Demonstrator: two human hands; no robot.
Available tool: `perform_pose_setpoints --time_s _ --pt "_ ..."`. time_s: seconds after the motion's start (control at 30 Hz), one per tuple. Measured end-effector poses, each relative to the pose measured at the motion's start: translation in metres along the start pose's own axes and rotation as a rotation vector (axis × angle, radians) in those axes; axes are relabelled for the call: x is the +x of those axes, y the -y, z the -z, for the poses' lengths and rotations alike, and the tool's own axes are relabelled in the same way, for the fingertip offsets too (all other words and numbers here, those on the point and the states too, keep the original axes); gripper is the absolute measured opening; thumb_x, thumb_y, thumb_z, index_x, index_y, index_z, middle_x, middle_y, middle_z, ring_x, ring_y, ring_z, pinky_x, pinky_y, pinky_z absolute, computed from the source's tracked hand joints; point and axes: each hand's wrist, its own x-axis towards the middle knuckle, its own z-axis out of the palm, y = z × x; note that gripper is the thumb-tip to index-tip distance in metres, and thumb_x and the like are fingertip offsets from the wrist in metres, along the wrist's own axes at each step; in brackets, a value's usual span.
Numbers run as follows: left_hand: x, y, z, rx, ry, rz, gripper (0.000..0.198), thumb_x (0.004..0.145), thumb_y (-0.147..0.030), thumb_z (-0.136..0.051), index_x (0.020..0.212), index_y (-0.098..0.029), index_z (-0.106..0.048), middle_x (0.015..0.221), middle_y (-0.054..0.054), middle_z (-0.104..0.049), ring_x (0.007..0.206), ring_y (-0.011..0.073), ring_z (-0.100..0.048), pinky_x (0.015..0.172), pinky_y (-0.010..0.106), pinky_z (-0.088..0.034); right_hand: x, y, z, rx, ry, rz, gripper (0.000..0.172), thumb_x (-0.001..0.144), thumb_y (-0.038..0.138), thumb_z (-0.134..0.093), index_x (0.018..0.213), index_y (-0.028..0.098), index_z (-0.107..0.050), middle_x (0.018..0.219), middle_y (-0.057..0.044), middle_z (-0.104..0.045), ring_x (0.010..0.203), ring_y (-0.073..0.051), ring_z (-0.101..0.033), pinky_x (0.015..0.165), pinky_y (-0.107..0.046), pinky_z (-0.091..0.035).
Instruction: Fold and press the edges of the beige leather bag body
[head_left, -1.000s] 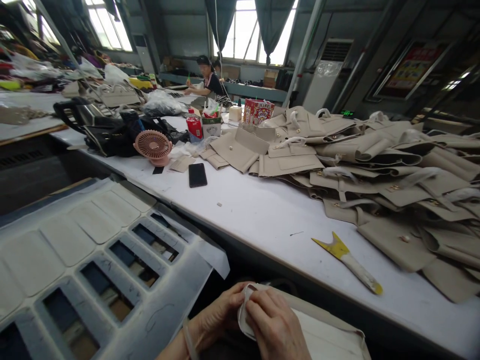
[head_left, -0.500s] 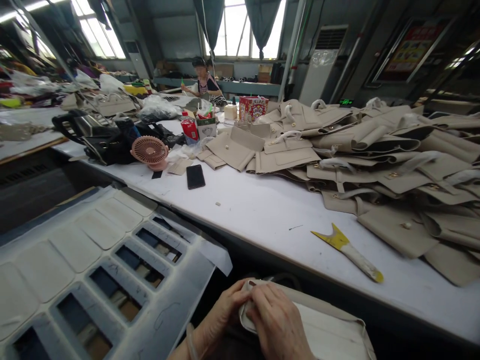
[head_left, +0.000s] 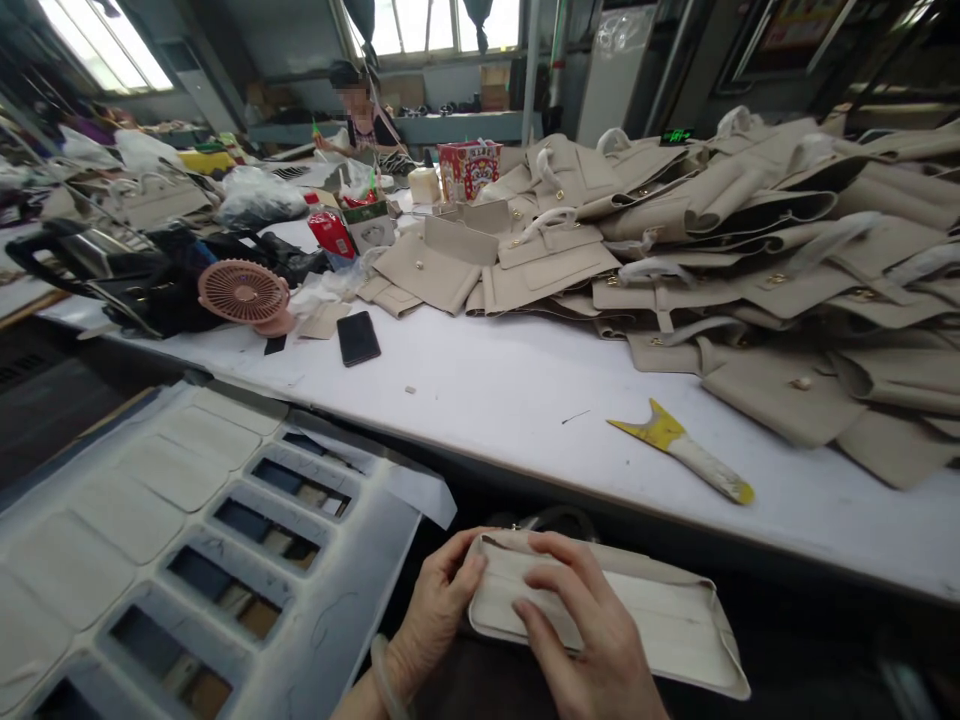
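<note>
Left hand (head_left: 439, 600) pinching the near-left corner of a long beige bag piece with a pale white inner panel (head_left: 667, 615), thumb on the panel side, fingers behind. Right hand (head_left: 592, 625) loosely open over the same panel, fingers bent and spread, no grip visible; can't tell if the fingertips touch. Bag piece sits low in front of the person, pale panel face up, just off the near edge of the long white table (head_left: 487, 370). Clear band (head_left: 382, 670) around left wrist. On the table: yellow-and-white forked flat tool (head_left: 682, 450) near the front edge, black phone (head_left: 358, 338) lying flat, pink round fan (head_left: 246, 292) left of it, large heap of beige bags with wrapped handles (head_left: 750, 240) along the right. Left of the hands, greyish frame with rectangular cutouts (head_left: 300, 600), row of off-white rounded panels (head_left: 150, 470) lying on it. Co-worker (head_left: 367, 120) at the back.
</note>
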Motion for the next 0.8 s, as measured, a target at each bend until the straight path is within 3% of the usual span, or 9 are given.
perform_pose_setpoints --time_s 0.07,0.13,0.27,0.37,0.47,0.6,0.67,0.73,0.8 --pt "0.0 -0.004 0.001 0.057 0.008 0.021 0.047 0.089 -0.049 -0.062 0.125 -0.018 -0.06 0.123 0.01 -0.066 0.111 0.0274 -0.059 0.088 0.03 -0.048 -0.013 -0.002 0.021 -0.064 -0.138 -0.023 0.016 0.091 0.015 -0.058 0.105 0.024 -0.059 0.13 -0.009 -0.056 0.118 -0.021 -0.057 0.096 -0.031 -0.05" --pt "-0.001 -0.008 0.001 0.058 0.03 0.056 0.049 0.089 -0.051 -0.062 0.123 -0.017 -0.06 0.12 0.009 -0.067 0.108 0.0266 -0.06 0.085 0.029 -0.049 -0.034 -0.011 0.045 -0.069 -0.319 -0.156 0.013 0.091 0.021 -0.062 0.104 0.024 -0.063 0.129 -0.008 -0.058 0.117 -0.023 -0.058 0.097 -0.033 -0.049" --pt "-0.003 -0.013 -0.006 -0.053 0.034 0.154 0.042 0.087 -0.051 -0.065 0.113 -0.019 -0.061 0.104 0.003 -0.07 0.092 0.02 -0.063 0.08 0.027 -0.051 -0.094 -0.047 0.078 0.247 -0.823 -0.729 0.033 0.079 0.044 -0.074 0.102 0.022 -0.065 0.121 -0.006 -0.063 0.112 -0.024 -0.059 0.099 -0.035 -0.046" --pt "-0.005 -0.015 -0.017 -0.14 -0.036 0.192 0.039 0.081 -0.05 -0.071 0.102 -0.02 -0.061 0.089 -0.001 -0.068 0.081 0.0171 -0.063 0.071 0.024 -0.051 -0.131 -0.081 0.068 0.72 -1.083 -1.168 0.047 0.062 0.048 -0.083 0.097 0.023 -0.064 0.104 0.0 -0.067 0.1 -0.019 -0.062 0.086 -0.028 -0.05" --pt "-0.004 -0.013 -0.026 -0.208 -0.074 0.225 0.044 0.075 -0.053 -0.075 0.102 -0.02 -0.061 0.087 -0.001 -0.069 0.082 0.0187 -0.065 0.068 0.024 -0.052 -0.142 -0.102 0.032 1.015 -0.998 -1.36 0.043 0.061 0.047 -0.082 0.085 0.016 -0.065 0.084 -0.006 -0.07 0.083 -0.024 -0.067 0.073 -0.034 -0.055" --pt "0.005 -0.011 -0.019 -0.067 -0.081 0.251 0.061 0.064 -0.063 -0.079 0.105 -0.021 -0.061 0.096 0.002 -0.072 0.085 0.0239 -0.067 0.069 0.029 -0.053 -0.122 -0.101 -0.014 1.25 -0.94 -1.378 0.031 0.073 0.047 -0.072 0.077 0.017 -0.064 0.07 -0.004 -0.07 0.071 -0.024 -0.069 0.071 -0.037 -0.057" --pt "0.011 -0.019 -0.011 0.129 -0.077 0.133 0.067 0.063 -0.068 -0.076 0.108 -0.021 -0.062 0.108 0.005 -0.07 0.101 0.0295 -0.064 0.082 0.035 -0.052 -0.112 -0.097 -0.026 1.329 -0.95 -1.34 0.03 0.079 0.048 -0.065 0.082 0.019 -0.065 0.076 -0.005 -0.073 0.076 -0.025 -0.07 0.074 -0.038 -0.057" --pt "0.015 -0.033 -0.008 0.359 -0.106 -0.073 0.065 0.067 -0.069 -0.072 0.114 -0.025 -0.062 0.124 0.006 -0.064 0.123 0.0334 -0.053 0.104 0.042 -0.041 -0.108 -0.095 -0.031 1.366 -0.968 -1.324 0.033 0.084 0.051 -0.059 0.085 0.019 -0.066 0.081 -0.006 -0.074 0.08 -0.025 -0.071 0.076 -0.039 -0.057" --pt "0.016 -0.051 -0.016 0.596 -0.082 -0.298 0.053 0.07 -0.063 -0.072 0.11 -0.029 -0.066 0.129 0.004 -0.061 0.129 0.0339 -0.047 0.113 0.043 -0.03 -0.108 -0.093 -0.034 1.363 -0.98 -1.329 0.038 0.089 0.055 -0.051 0.086 0.019 -0.065 0.08 -0.006 -0.075 0.079 -0.025 -0.071 0.075 -0.038 -0.057"
